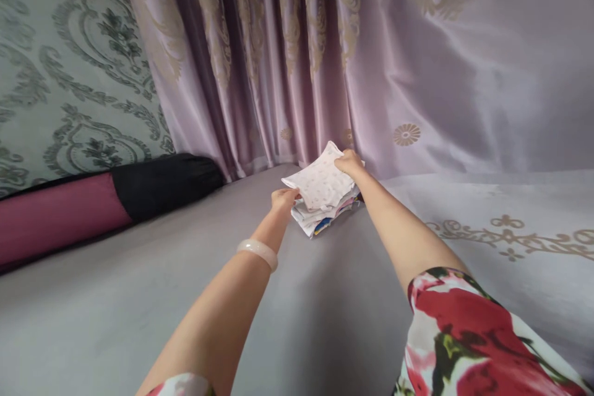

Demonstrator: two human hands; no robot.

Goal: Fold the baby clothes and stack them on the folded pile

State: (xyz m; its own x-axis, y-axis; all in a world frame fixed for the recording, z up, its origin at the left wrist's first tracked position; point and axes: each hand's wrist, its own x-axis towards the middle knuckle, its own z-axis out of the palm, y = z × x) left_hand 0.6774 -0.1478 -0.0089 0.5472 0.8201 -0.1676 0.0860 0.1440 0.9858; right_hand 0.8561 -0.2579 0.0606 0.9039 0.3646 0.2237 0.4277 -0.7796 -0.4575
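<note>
A white folded cloth with a small print (322, 179), perhaps a garment, is held at its two sides over a stack of folded cloths (309, 221). My left hand (284, 197) pinches its left edge, and a pale bangle (258, 253) circles that wrist. On the far right side my right hand (349, 164) grips the cloth, with the thumb on top. Lower in the stack, white, pink, blue and yellow edges show. Whether the top cloth rests fully on the pile I cannot tell.
The stack lies on a grey sheet (195, 297). A long maroon and black bolster-like bag (169, 189) lies along the patterned wall (93, 74) at left. Mauve curtains (260, 74) hang behind. At right is pale fabric with gold scrollwork (510, 238).
</note>
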